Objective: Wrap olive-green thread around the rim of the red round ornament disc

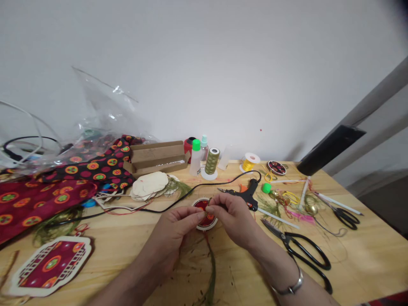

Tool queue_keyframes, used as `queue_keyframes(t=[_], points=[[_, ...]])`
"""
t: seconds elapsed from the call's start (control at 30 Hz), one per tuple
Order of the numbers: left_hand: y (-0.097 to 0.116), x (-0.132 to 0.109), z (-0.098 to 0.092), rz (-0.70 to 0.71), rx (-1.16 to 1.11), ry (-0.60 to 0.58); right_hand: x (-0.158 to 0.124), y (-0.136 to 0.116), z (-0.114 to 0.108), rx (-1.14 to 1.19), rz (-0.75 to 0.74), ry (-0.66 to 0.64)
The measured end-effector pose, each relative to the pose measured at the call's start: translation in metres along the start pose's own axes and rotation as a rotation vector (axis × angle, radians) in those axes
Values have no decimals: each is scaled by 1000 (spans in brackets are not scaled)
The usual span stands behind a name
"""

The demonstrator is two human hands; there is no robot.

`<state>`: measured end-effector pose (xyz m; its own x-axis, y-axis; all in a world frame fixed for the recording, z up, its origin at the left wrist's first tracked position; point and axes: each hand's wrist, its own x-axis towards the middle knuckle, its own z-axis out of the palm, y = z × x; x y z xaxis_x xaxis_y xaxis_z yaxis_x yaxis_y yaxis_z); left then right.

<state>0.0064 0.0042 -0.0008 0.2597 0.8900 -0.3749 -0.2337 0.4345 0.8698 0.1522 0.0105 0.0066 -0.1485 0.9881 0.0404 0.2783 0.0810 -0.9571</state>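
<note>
Both of my hands meet over the middle of the wooden table (pixel 366 250). My left hand (pixel 178 231) and my right hand (pixel 234 219) are closed in pinches on a small round red ornament with a white rim (pixel 205 212). A thin green feather strand (pixel 212 267) hangs from the ornament down toward me. A metal bracelet circles my right wrist (pixel 291 287).
Black glue gun (pixel 248 193) with its cord lies just behind my hands. Large black scissors (pixel 299 248) and smaller scissors (pixel 346 216) lie to the right. Thread spools (pixel 212 161), glue bottles, a cardboard box (pixel 157 157), patterned red fabric (pixel 47 191) and a lantern-shaped cutout (pixel 51 263) sit left and behind.
</note>
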Motion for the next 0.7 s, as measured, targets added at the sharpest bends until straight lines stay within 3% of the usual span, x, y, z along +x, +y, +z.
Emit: queue_keyframes(t=[0.27,0.5,0.7], points=[[-1,1,-2,-23,1,-31,-1,3,-2,-221,-62,58],[1,-3,-2,-3,-5,-54,-2,2,-3,-278,-72,101],[5,-7,0,124,323,-18,0,2,-2,-159,-25,112]])
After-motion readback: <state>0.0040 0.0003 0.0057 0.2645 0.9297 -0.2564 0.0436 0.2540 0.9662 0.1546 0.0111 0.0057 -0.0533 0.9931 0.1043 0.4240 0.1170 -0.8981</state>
